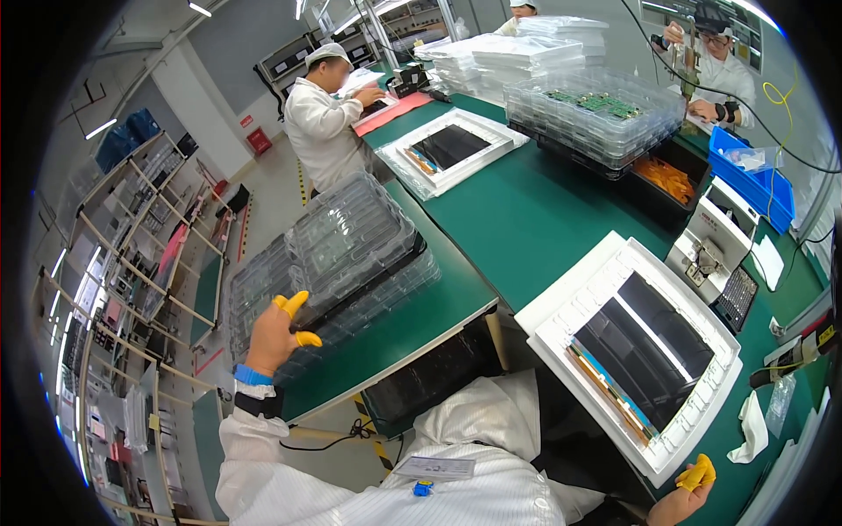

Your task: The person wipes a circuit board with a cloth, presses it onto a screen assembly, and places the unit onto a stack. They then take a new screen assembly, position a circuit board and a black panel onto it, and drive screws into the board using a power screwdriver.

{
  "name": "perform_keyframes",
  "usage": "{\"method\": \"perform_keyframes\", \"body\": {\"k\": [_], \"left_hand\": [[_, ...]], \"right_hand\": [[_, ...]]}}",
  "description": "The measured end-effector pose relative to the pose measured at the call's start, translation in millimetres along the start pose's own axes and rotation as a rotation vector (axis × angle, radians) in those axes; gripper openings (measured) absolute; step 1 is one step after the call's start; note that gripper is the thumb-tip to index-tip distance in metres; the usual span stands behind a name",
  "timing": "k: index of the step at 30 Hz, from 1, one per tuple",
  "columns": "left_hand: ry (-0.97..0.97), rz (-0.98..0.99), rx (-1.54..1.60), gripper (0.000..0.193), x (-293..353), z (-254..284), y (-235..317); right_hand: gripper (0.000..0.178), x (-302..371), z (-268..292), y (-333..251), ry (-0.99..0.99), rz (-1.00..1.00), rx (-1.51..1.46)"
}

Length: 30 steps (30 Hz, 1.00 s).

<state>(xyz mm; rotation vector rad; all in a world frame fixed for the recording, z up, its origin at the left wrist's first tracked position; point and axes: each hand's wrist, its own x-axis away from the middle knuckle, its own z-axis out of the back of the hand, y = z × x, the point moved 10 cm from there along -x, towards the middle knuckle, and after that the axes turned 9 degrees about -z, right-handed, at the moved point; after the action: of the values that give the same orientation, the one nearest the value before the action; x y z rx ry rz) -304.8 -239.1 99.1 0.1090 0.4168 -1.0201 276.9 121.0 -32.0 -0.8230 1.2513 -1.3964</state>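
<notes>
My left hand (272, 337), with yellow finger cots and a blue band at the wrist, is at the near left corner of a stack of clear plastic trays (351, 232). Its thumb and forefinger are spread apart; I cannot tell whether they touch the trays. At the lower right, my right hand (687, 498) also wears yellow cots. Its fingers are bunched together, and I see nothing in them. Beside it lies a white foam tray (561, 320) holding dark display panels (645, 346) with a narrow circuit strip (611, 392) along one edge.
A second foam tray (417, 175) with a dark panel lies farther back on the green table (465, 232). Clear trays of green circuit boards (596, 103), a blue bin (754, 180) and a small white machine (715, 228) stand right. A co-worker (320, 123) works at far left, another (724, 74) at far right.
</notes>
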Motion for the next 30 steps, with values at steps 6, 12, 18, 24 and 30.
{"method": "perform_keyframes", "body": {"k": [6,12,18,24,30], "left_hand": [[-0.133,0.146,0.14,0.067,-5,-5,-5],[0.061,0.127,-0.145,0.047,-28,68,-36],[0.27,0.197,-0.445,0.026,-43,114,-87],[0.33,0.435,-0.693,0.021,-13,203,-104],[0.023,1.064,-0.859,0.039,202,279,-250]], "right_hand": [[0.021,-1,0,7,-0.008,-0.025,-0.062],[0.019,2,-3,-5,-0.047,-0.034,0.011],[0.019,-1,-8,2,-0.064,-0.066,-0.012],[0.02,1,-6,-1,-0.037,-0.066,-0.008],[0.022,9,-6,-11,-0.057,-0.006,0.016]]}}
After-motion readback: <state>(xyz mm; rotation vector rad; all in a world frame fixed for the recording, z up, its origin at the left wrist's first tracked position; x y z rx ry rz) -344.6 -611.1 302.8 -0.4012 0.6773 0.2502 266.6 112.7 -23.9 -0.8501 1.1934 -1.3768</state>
